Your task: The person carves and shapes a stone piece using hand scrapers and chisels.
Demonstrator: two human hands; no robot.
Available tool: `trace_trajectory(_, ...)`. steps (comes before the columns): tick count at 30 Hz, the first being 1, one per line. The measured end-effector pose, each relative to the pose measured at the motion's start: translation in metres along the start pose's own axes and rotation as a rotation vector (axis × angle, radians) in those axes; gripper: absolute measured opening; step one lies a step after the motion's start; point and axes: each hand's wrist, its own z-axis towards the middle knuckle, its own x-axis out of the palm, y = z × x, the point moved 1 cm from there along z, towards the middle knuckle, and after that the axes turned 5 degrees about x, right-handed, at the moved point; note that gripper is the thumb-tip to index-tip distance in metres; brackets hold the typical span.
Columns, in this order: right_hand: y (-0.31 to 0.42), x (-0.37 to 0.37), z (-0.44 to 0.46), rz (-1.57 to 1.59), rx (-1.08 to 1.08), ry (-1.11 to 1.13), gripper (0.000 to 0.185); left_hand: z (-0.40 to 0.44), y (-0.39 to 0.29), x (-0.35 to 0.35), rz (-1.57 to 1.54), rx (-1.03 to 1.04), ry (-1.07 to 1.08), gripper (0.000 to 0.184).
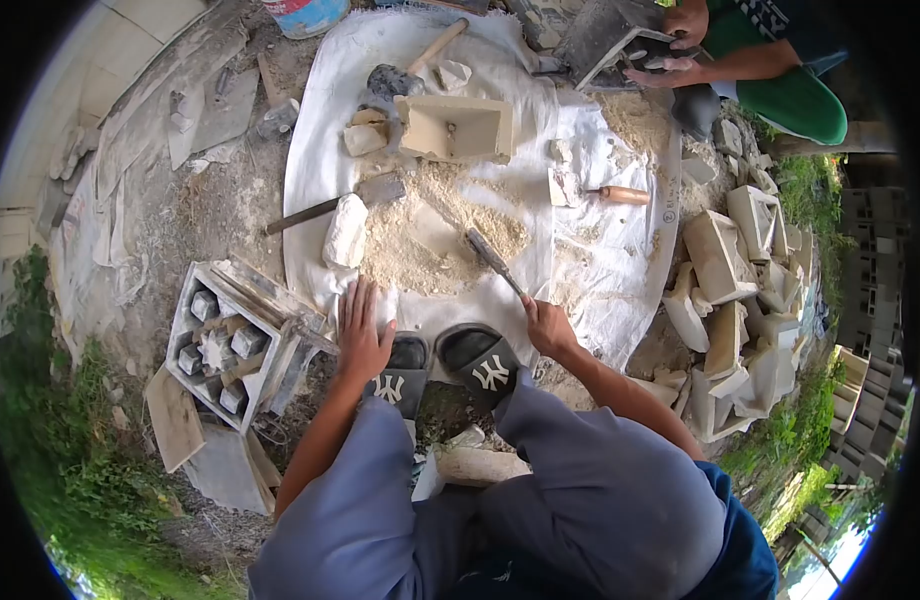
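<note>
My right hand (550,328) grips the near end of a long, narrow dark tool (493,262); its kind is unclear. The tool's far end reaches over crumbly, pale granular material (420,240) heaped on a white woven sheet (620,265). Fingers extended, my left hand (363,330) lies flat on the sheet's near edge. Just beyond its fingertips stands a chunky white block (346,231). A hammer-like tool with a dark handle (315,214) lies behind that block. Farther back rests a cream-coloured open box-shaped block (456,129).
A wooden-handled hammer (435,50) and a trowel with a wooden handle (620,195) lie on the sheet. At left stands a hexagonal mould (225,345). Broken cream blocks (720,260) pile up at right. Another person's hands (680,65) hold a dark mould (605,40).
</note>
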Motion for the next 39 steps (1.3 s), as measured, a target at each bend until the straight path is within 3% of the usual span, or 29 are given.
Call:
trace_trajectory(4, 0.006, -0.009, -0.015, 0.133, -0.041, 0.000, 0.068, -0.001, 0.003, -0.002, 0.007, 0.003, -0.006, 0.077)
trace_trajectory(9, 0.009, -0.003, -0.005, 0.008, 0.041, -0.019, 0.062, 0.001, 0.001, -0.002, 0.011, 0.005, -0.012, 0.077)
trace_trajectory(13, 0.011, -0.005, -0.011, 0.136, -0.083, -0.051, 0.065, 0.000, 0.001, -0.002, -0.011, -0.002, -0.006, 0.077)
trace_trajectory(17, 0.017, -0.001, 0.004, -0.007, 0.074, -0.053, 0.060, 0.001, 0.000, -0.001, 0.004, 0.011, -0.015, 0.077)
trace_trajectory(19, 0.021, -0.010, -0.005, 0.095, -0.061, -0.060, 0.062, -0.001, 0.001, -0.004, 0.002, 0.007, -0.011, 0.077)
trace_trajectory(24, 0.015, 0.001, 0.011, 0.016, -0.064, -0.069, 0.053, 0.000, 0.003, -0.001, 0.022, 0.012, -0.017, 0.077)
trace_trajectory(28, 0.019, -0.005, -0.004, 0.079, -0.106, -0.082, 0.059, -0.003, 0.003, 0.000, -0.012, 0.001, -0.015, 0.077)
trace_trajectory(31, 0.020, 0.002, 0.009, 0.011, -0.049, -0.052, 0.055, 0.001, 0.001, 0.000, 0.007, 0.002, -0.021, 0.077)
trace_trajectory(37, 0.021, 0.002, -0.004, 0.072, -0.152, -0.132, 0.055, -0.001, 0.002, 0.000, 0.001, -0.013, 0.000, 0.078)
trace_trajectory(39, 0.024, 0.000, 0.010, -0.020, -0.038, -0.012, 0.056, 0.001, 0.001, 0.001, 0.005, -0.020, 0.004, 0.078)
